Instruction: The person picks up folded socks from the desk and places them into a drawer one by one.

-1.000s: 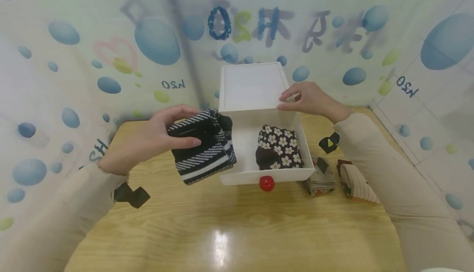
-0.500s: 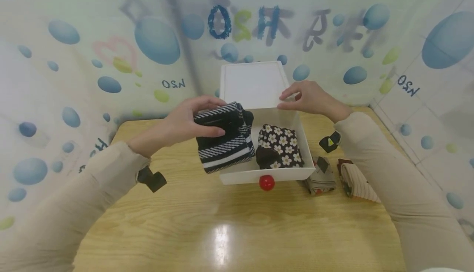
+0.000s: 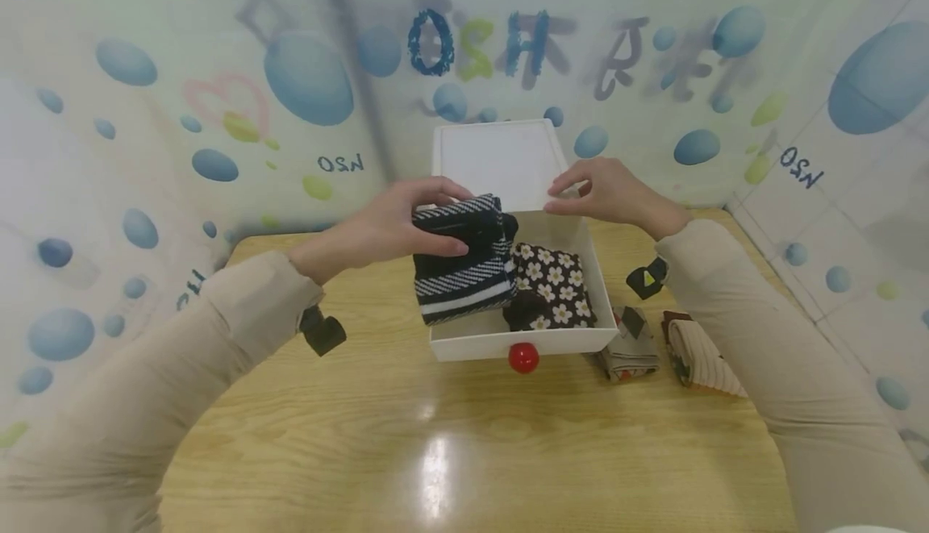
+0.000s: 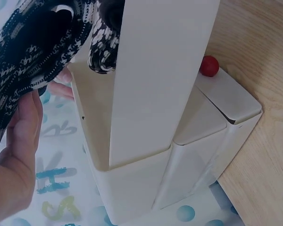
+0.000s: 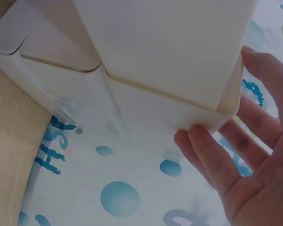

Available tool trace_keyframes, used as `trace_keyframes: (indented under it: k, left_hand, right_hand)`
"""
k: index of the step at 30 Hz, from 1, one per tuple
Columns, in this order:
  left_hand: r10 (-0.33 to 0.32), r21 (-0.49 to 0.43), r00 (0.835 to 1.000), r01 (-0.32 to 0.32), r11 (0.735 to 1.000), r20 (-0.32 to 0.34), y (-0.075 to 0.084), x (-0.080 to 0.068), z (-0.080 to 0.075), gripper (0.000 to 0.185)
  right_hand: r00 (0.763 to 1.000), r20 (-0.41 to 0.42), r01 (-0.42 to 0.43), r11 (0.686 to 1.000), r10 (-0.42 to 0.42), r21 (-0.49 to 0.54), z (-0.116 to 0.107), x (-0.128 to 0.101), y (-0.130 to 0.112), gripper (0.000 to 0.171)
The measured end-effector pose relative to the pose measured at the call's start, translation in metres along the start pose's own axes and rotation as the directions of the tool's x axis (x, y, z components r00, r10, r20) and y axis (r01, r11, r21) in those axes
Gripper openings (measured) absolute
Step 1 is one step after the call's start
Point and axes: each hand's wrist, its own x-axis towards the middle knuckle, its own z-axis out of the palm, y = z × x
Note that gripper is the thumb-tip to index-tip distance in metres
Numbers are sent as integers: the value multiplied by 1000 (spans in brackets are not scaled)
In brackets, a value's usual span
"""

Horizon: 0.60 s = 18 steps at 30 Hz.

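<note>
Over drawer [image 3: 464,346], left hand [image 3: 392,226] gripping striped socks [image 3: 464,267]

Walls: pale sheets [image 3: 145,114] printed with blue bubbles, green blobs, a pink heart and mirrored lettering, closing in the table on the left, back and right
Pole: a blurred grey bar [image 3: 356,73] slanting across the back wall
Table: light wood with visible grain [image 3: 464,452], glossy
Light: a bright glare patch [image 3: 434,476] on the near tabletop
</note>
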Motion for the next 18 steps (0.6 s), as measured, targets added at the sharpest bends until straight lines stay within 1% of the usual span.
trace_keyframes:
  k: [3, 11, 15, 18]
  left_hand:
    - [-7, 0, 1000, 7, 1000, 25, 2, 4, 1, 54]
    - [-82, -23, 994, 84, 996, 67, -1, 14, 3, 53]
    - [-121, -1, 986, 122, 993, 114, -10, 20, 7, 54]
    - [-132, -13, 981, 135, 991, 145, -20, 27, 14, 55]
  right_hand:
    - [1000, 0, -6, 1000, 6, 2, 0, 0, -1, 36]
    - [1000, 2, -10, 1000, 10, -7, 0, 1, 0, 36]
    - [1000, 1, -11, 1000, 11, -12, 0, 2, 1, 36]
    - [1000, -3, -13, 1000, 13, -22, 0, 3, 1, 36]
